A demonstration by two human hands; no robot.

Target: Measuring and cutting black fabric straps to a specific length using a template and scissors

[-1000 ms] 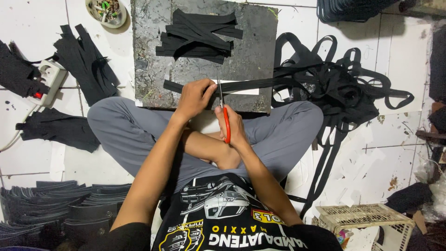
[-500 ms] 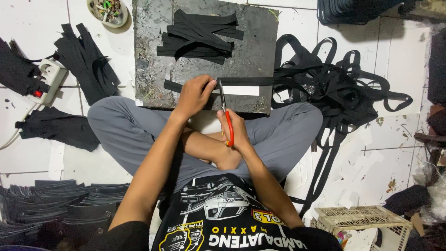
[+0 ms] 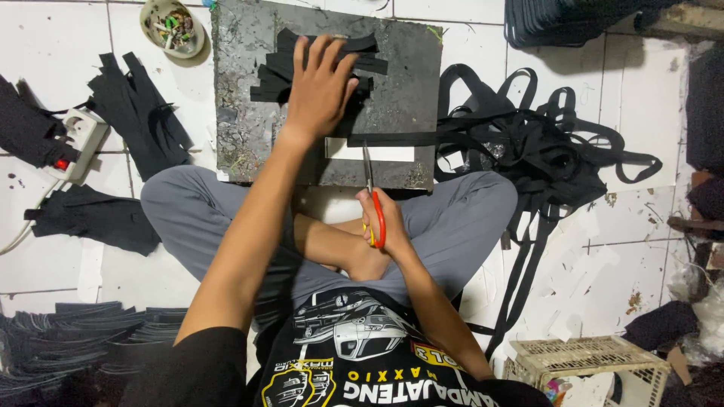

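A long black woven strap (image 3: 392, 139) runs flat across the near edge of a dark, scuffed square work board (image 3: 411, 75) laid on the white tiled floor (image 3: 60, 45), passing over a pale rectangular card (image 3: 392, 154) and trailing off to the right into a loose tangle of the same black webbing (image 3: 543, 151). The strap looks light, limp and thin, with no stiffness of its own. It would sag wherever it is not supported, so it is best taken by pinching it flat across its width, close to the point being worked.

The right hand (image 3: 381, 218) has its fingers closed through the orange handles of a pair of scissors (image 3: 372, 192), whose steel blades point up toward the strap at the card; whether the blades are parted is hard to tell. The left hand (image 3: 320, 87) lies spread, fingers open and splayed, on a heap of short cut black strap pieces (image 3: 264, 75) at the middle of the board, pressing on them rather than gripping.

Around the seated person's crossed grey-trousered legs (image 3: 467, 218) lie more black fabric pieces (image 3: 143, 120), a white power strip (image 3: 79, 143), a small round bowl of oddments (image 3: 172, 26), stacked black strips (image 3: 68, 343) at lower left and a pale plastic basket (image 3: 581, 362) at lower right.
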